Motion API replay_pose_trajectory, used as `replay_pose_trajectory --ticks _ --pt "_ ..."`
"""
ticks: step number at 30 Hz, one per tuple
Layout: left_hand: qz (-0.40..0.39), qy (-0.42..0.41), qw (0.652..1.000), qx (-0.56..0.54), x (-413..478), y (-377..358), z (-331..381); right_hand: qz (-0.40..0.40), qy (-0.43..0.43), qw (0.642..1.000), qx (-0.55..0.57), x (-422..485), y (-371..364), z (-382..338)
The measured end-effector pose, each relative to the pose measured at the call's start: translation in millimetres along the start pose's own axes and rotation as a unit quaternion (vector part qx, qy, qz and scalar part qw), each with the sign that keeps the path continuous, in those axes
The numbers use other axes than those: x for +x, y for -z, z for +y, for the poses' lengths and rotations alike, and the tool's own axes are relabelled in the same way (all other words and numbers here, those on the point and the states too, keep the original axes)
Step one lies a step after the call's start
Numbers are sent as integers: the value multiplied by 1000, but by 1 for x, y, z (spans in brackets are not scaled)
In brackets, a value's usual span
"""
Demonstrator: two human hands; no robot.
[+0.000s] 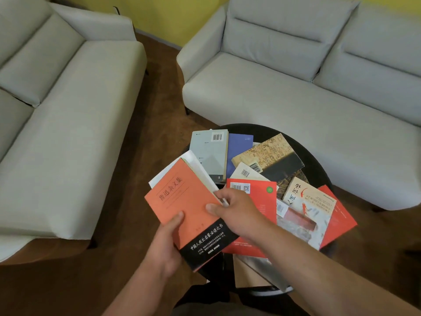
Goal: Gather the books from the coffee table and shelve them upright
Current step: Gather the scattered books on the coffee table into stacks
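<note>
The orange book [182,201] is held above the tabletop's [317,166] left edge, long axis slanting away leftward: left grip [167,245] curled round its near end, right grip [237,210] pinching its right edge. Other books [262,199] lie rightward, nearer the right grip.

Print legible on the books
The orange book [182,201] reads 鲁迅杂文集; its black band [205,245] reads 中国人成长启蒙必读之书. Beyond it the grey book [209,156], and right of it the red book [267,206], carry barcodes with unreadable digits.
</note>
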State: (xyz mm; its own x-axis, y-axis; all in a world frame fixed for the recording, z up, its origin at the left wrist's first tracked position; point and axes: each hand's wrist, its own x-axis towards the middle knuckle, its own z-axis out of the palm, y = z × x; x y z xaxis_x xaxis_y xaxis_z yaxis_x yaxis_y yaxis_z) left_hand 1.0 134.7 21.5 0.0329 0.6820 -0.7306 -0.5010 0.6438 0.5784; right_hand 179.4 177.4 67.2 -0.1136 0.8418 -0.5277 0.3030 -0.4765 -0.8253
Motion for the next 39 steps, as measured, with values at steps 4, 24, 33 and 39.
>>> replay_pose_trajectory --ticks 4,24,33,39 --pt "30 20 999 -9 8 0 3 -2 44 997 -63 -8 2 9" --pt "133 43 978 157 23 48 -1 -152 -93 974 -143 7 -41 59" --pt "103 50 954 278 51 70 -17 -97 -110 967 -209 31 -70 102" --pt "94 61 936 334 57 74 -19 -66 -124 973 -184 27 -75 111"
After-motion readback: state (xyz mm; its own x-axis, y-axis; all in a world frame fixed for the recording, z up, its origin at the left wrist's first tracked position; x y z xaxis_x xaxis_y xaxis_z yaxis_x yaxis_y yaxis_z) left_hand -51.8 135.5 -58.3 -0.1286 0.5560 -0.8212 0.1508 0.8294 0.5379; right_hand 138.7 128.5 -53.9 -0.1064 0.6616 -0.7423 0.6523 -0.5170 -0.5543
